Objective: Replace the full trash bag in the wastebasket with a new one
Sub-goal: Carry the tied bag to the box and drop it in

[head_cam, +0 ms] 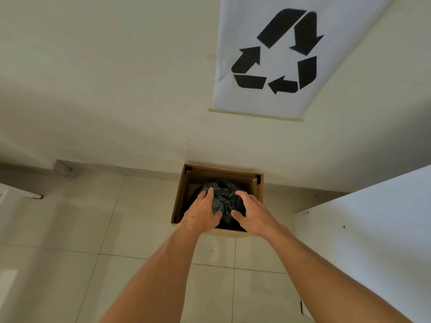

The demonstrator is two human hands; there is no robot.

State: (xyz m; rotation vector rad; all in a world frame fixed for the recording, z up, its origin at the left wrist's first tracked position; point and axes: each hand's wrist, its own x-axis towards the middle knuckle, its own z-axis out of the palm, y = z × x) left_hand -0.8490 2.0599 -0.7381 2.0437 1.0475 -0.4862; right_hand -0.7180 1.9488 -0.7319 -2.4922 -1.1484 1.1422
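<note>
1. Currently both hands are apart with fingers spread. The left hand (202, 212) and right hand (253, 214) rest on either side of the black trash bag (224, 198), cupping it without a firm grip.
2. Between the hands, the bag's crumpled, gathered top sits inside the cardboard wastebasket (180, 197), below its rim.
3. Beyond the hands, a recycling sign (275, 54) hangs on the wall. A white cabinet (373, 229) stands right of the right hand.
4. Removal looks barely begun: the full bag is not yet lifted out, and no new bag is in view.
</note>
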